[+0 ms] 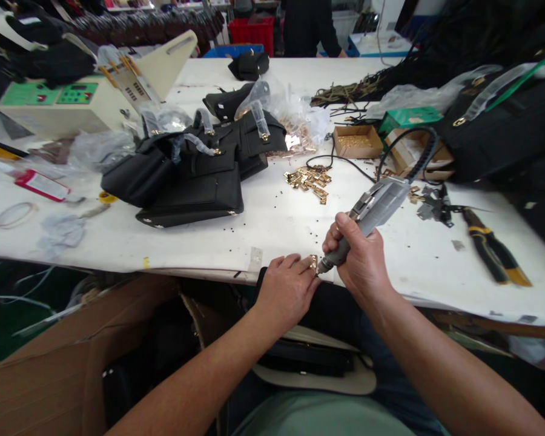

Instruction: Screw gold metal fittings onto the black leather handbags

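Note:
My right hand [362, 254] is wrapped around a grey electric screwdriver [379, 203], which tilts down to the left. The tool's tip meets or nearly meets a small gold metal plate [314, 263] at the table's front edge. Against that plate lie the fingers of my left hand [288, 287], closed and holding it down on black material [333, 309]. Most of what lies under the left hand is hidden. On my lap rests a black bag with a beige edge [315, 357], partly covered by my arms.
Black bags [195, 175] stand left of centre on the white table [281, 230]. Loose gold fittings [309, 180] lie beyond the screwdriver, near a small box [358, 143] of gold pieces. Pliers [493, 245] lie right. A cardboard box [59, 357] stands lower left; a person [309, 27] stands behind.

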`<state>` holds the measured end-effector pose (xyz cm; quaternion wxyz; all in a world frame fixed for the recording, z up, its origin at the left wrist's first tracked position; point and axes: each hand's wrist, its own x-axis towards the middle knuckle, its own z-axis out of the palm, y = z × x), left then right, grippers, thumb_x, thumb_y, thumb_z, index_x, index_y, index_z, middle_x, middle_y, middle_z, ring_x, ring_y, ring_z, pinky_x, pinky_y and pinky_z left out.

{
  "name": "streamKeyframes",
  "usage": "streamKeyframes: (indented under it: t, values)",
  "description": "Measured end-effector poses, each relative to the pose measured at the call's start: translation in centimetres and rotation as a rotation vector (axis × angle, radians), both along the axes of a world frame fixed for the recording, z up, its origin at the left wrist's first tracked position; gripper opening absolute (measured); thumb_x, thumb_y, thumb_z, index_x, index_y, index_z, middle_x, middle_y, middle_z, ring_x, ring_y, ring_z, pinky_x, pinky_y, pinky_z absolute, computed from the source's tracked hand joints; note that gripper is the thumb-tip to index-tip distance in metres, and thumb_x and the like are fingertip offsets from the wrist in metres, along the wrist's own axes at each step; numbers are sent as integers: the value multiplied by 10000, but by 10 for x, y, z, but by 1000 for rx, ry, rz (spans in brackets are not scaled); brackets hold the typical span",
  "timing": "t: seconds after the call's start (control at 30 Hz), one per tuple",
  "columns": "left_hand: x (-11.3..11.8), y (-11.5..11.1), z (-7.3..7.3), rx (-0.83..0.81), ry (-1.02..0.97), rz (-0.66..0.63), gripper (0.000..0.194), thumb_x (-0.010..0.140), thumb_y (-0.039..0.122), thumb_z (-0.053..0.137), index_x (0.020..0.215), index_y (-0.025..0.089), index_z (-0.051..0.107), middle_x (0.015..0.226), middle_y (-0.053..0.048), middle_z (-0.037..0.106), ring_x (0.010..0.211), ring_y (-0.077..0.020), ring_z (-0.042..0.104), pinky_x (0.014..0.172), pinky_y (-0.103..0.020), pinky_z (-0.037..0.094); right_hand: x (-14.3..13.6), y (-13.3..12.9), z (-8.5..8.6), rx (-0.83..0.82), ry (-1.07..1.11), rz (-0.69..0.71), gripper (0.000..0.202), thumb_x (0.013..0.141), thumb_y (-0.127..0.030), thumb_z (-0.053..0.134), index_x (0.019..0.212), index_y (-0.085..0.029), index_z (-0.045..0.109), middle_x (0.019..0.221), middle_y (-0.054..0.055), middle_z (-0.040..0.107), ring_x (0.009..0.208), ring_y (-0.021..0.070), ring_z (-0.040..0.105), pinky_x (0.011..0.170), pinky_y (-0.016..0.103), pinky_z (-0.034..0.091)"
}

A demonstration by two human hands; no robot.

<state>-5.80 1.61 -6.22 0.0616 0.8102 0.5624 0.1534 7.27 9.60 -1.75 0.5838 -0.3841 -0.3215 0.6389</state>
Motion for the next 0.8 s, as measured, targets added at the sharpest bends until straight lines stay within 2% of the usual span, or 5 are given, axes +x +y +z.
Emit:
streamKeyframes:
  t: [0.5, 0.8]
  values:
    - [0, 1, 4, -20, 15, -2, 279, 1035, 320, 497, 1210, 223, 692, 1310, -54, 704, 1192, -263, 598, 939, -464, 490, 1, 0, -3, 8, -30, -13, 363, 783, -425, 836, 713, -198, 562, 542, -43, 547, 444, 101, 491, 424, 230, 440]
    - [0, 1, 4, -23, 6, -1, 284, 1040, 330, 489, 1211, 230, 693, 1317, -26, 705, 1196, -266, 593, 930, -474, 490, 0, -2, -2, 21, -15, -29, 359, 788, -414, 834, 712, -196, 559, 541, -46, 543, 421, 92, 473, 391, 224, 404]
